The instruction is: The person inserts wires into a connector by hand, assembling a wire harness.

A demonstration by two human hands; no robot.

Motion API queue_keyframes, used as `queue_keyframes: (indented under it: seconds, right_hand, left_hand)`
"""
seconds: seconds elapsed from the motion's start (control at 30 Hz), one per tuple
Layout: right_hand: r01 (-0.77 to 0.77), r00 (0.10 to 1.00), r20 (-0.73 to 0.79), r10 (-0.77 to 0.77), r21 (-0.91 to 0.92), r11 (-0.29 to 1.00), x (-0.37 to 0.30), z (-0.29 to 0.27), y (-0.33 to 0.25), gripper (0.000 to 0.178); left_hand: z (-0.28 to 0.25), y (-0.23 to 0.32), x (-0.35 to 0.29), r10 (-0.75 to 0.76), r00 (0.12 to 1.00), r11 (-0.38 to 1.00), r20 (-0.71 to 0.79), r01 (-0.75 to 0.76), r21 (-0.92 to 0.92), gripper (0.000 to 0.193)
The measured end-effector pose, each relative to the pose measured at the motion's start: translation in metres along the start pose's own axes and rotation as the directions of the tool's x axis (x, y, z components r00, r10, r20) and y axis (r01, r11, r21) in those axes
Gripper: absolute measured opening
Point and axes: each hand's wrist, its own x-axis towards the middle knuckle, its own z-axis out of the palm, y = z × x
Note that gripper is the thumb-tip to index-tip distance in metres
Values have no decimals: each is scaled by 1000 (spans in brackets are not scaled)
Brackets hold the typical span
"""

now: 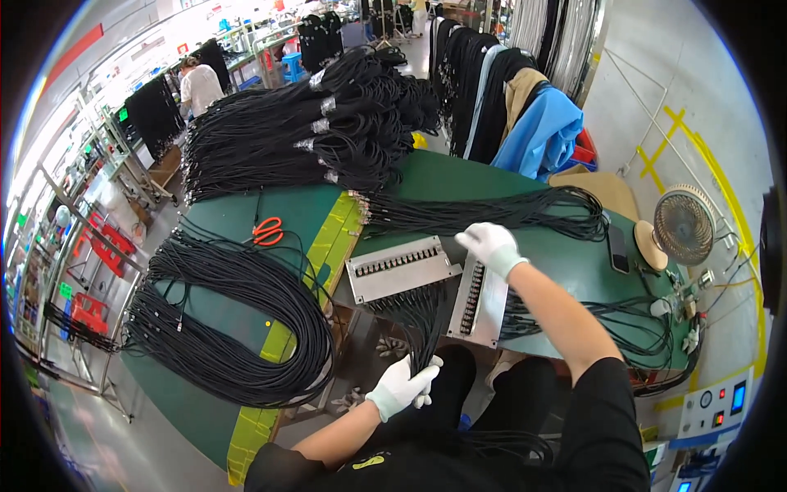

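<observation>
My left hand (406,385), in a white glove, is closed round a bundle of black cables (425,324) just off the table's near edge. Those cables run up to a silver metal fixture (399,269) with a row of dark slots along it. Above the top end of a second, similar fixture (485,302) is my gloved right hand (489,246). Its fingers are drawn together, and whatever may be between them is too small to make out. More black cables (525,317) come out of the second fixture's right side.
A large looped cable bundle (303,328) lies on the green table at left, near orange-handled scissors (268,232). Tied cables (303,131) pile up behind, with a straight bundle (484,213) beyond the fixtures. A phone (617,249) and small fan (684,223) are at right.
</observation>
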Motion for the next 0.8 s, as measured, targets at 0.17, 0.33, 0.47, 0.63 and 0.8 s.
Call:
queue_keyframes:
  seconds: [0.17,0.33,0.47,0.63,0.8]
  right_hand:
    - [-109,992,-50,112,61,992,-63,-43,109,50]
    - [-210,952,228,206,-8,978,-144,-100,153,95]
    - [-2,958,281,63,-213,977,-209,-95,158,119]
    - [-202,929,231,289,-338,919,-233,-92,101,89]
    - [-208,942,202,267,-271,940,-238,-78,103,47]
  left_hand:
    - [-8,-34,14,31,997,988,-76,-42,-148,23]
    - [-19,-70,17,111,941,990,-319,-133,-50,36]
    - [-2,-68,-8,617,656,650,-435,-115,751,85]
    - [35,-33,-56,803,547,517,-235,-446,731,58]
    - [85,-36,-16,376,926,890,44,-374,261,34]
